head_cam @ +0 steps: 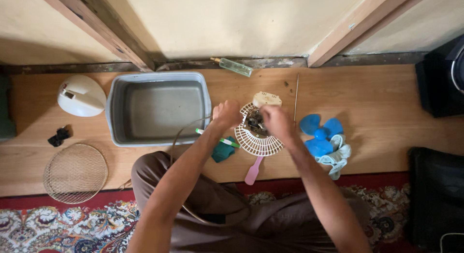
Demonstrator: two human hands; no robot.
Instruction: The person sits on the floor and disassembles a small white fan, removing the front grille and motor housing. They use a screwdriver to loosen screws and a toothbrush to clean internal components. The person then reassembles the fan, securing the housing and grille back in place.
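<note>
I steady the white fan guard (256, 142) with my left hand (226, 114) clenched on its rim while my right hand (276, 121) grips the motor (255, 121); keeping it flat on the floor (377, 103) seems wisest.

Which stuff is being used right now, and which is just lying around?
In use: left hand and right hand on the fan motor and white fan guard.

Lying about: blue fan blade, grey tub, pink brush, wire guard, bottle.

Cream wall (232, 21), wooden floor (377, 88), patterned red carpet (72, 224).
</note>
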